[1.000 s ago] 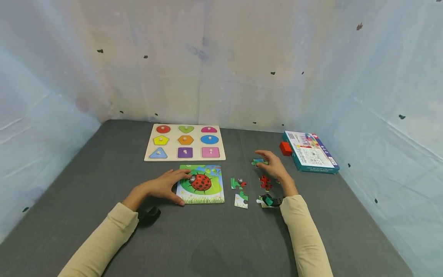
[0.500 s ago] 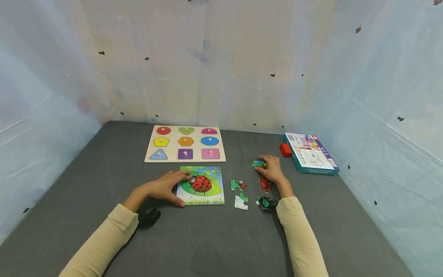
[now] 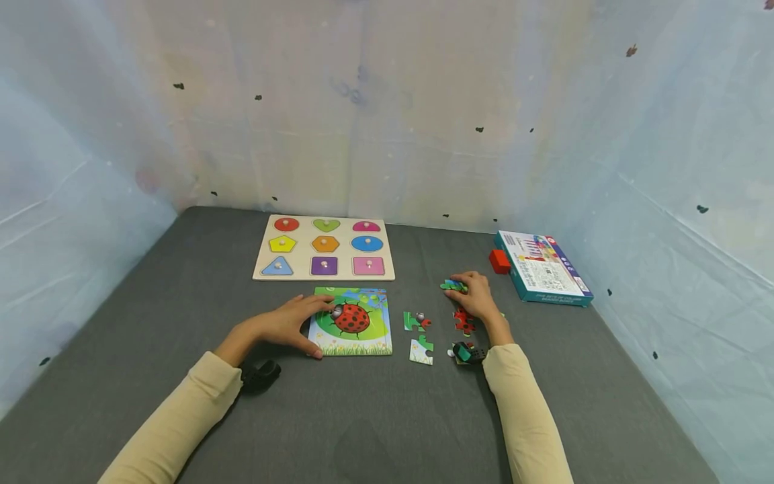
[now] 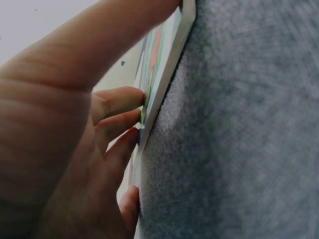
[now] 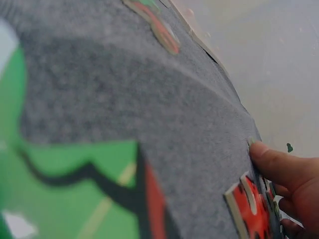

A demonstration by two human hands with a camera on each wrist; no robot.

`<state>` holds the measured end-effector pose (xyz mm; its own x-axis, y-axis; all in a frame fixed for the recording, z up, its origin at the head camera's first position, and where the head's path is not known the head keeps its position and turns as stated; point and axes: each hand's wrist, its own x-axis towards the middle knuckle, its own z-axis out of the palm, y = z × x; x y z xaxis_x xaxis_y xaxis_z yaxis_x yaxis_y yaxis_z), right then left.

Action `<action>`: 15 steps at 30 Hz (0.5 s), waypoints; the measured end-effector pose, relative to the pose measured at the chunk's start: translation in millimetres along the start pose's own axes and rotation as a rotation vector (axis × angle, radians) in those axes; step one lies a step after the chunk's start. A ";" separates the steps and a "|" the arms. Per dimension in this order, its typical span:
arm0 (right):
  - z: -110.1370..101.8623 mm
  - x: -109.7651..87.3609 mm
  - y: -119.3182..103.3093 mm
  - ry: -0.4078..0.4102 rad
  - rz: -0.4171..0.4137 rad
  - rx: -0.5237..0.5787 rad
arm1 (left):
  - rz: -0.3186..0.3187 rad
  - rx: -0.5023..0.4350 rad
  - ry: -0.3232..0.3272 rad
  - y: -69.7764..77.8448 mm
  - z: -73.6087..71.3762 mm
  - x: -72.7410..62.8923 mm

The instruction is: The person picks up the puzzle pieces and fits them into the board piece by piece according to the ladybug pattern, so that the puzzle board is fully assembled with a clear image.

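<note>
A square ladybug picture board [image 3: 359,336] lies flat in the middle of the table in the head view. My left hand [image 3: 289,326] rests on its left side, fingertips on the surface and thumb at the near edge; the left wrist view shows the fingers [image 4: 119,102] touching the board. To the right, my right hand [image 3: 480,296] pinches a green and blue puzzle piece [image 3: 453,286] between thumb and fingers, low over the cloth. Just below that hand lies a red spotted piece [image 3: 464,323], also seen in the right wrist view as a red puzzle piece [image 5: 246,206].
Between board and right arm lie a green piece with red [image 3: 414,321] and a white-green piece [image 3: 421,350]. Another piece is partly hidden under the right wrist camera [image 3: 468,353]. Behind are a wooden shape board [image 3: 338,269], a red block [image 3: 499,261] and a box [image 3: 544,265].
My right hand has come down and its fingers have closed on the green and blue puzzle piece. The left hand stays on the ladybug board.
</note>
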<state>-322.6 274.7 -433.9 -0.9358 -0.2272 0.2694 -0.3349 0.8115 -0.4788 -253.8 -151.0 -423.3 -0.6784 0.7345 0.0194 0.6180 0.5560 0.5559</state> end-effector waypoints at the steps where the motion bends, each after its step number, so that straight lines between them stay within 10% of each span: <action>1: 0.0 -0.1 -0.2 -0.004 0.009 0.008 | -0.002 0.001 0.000 -0.3 0.1 0.1; 15: 8.9 6.6 -45.3 0.081 -0.084 0.089 | -0.023 0.008 -0.009 0.1 -0.8 1.1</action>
<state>-314.7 231.6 -417.9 -0.8933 -0.2457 0.3764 -0.4239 0.7393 -0.5232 -254.8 -150.5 -422.6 -0.6891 0.7247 -0.0009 0.6053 0.5762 0.5491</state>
